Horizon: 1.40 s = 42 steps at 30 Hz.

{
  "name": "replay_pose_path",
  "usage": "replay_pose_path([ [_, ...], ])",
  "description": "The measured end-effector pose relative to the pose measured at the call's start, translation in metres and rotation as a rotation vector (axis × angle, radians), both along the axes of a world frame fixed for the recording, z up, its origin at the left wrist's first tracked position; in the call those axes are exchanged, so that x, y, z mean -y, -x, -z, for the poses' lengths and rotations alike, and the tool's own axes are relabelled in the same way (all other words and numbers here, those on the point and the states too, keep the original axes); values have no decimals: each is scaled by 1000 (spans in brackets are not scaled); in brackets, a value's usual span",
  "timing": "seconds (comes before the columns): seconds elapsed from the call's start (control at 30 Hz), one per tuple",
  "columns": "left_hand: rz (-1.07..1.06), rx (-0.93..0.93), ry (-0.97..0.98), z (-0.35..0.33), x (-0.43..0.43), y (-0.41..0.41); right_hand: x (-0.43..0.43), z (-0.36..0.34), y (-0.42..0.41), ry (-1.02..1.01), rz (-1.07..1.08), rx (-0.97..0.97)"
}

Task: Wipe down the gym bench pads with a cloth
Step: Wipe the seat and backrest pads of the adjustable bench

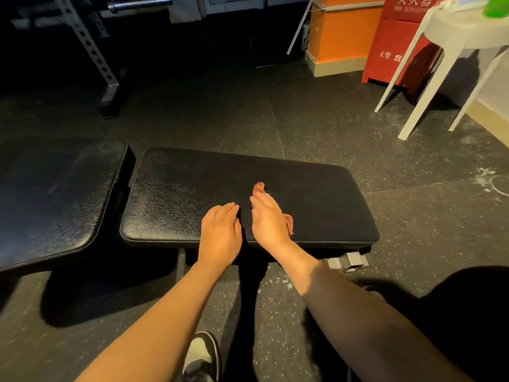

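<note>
From the head camera, both hands are low over the near edge of the black seat pad (192,194). The left hand (220,230) lies palm down on this surface, its fingers (230,209) close together and holding nothing I can see. The right hand (268,219) stands more on edge, one finger stretched forward. Whether its lower fingers curl round anything I cannot tell.

No cloth can be made out; a dark one against this vinyl could be hidden. The longer back pad (55,194) sits just left, across a narrow gap, with pale smears.

The pads look firm, grained and a little slick, and being fixed to the frame they should not shift under pressure. A cloth would be limp, best bunched under a flat palm.
</note>
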<state>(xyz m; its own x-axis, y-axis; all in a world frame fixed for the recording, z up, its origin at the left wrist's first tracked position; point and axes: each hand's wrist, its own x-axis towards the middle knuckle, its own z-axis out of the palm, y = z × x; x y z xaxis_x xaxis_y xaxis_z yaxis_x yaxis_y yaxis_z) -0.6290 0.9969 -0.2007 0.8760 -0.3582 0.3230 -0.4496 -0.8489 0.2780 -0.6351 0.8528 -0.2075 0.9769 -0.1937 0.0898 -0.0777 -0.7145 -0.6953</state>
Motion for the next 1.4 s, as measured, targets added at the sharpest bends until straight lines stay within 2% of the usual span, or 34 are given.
replay_pose_path([
  [0.07, -38, -69, 88, -11, 1, -8, -18, -13, -4, 9, -213, 33],
  [0.13, -108, -57, 69, -18, -6, -21, -16, -10, -16, 78, -328, 68],
  [0.23, -198, 30, -71, -19, -22, -37, 10, 6, -47, 47, -224, 61],
  [0.37, -217, 26, -119, -10, -22, -39, 13, 0, -76, -7, -13, -30],
  [0.73, -146, 83, -20, -15, -23, -31, -35, -25, -56, -95, -274, 38],
  [0.93, -112, 60, 5, -12, -37, -29, -12, -24, -71, -57, 29, -98],
  [1.13, -110, 37, 22, -12, -32, -30, -36, -28, -56, -49, -200, 3],
  [1.3, -68, 27, 60, -13, -38, -27, -21, -20, -61, -52, 30, -50],
  [1.4, -60, 14, 128, -14, -46, -27, -51, -28, -54, -100, -109, -10],
])
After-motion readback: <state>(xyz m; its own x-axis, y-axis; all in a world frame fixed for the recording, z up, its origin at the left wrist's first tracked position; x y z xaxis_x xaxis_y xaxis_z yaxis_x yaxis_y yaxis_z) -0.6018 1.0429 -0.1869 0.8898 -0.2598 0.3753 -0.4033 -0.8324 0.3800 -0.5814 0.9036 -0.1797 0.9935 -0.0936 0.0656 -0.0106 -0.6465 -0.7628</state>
